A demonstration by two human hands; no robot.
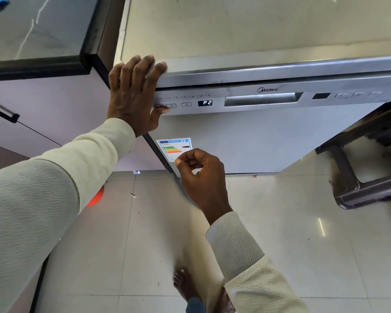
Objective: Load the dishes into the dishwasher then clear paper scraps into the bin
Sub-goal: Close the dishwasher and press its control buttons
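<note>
left hand (pixel 134 93) flat on dishwasher (pixel 269 132), thumb pressing button

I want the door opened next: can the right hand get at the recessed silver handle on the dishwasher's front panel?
Probably yes: the right hand hangs loosely curled before the door, nothing between it and the recessed silver handle.

Bright, even daylight fills the view. Glare streaks the glossy floor (pixel 321 224) at right and the glass top (pixel 32 30) at upper left. Shadows are soft. Wide-angle distortion bends the edges; the corners blur slightly.
</note>
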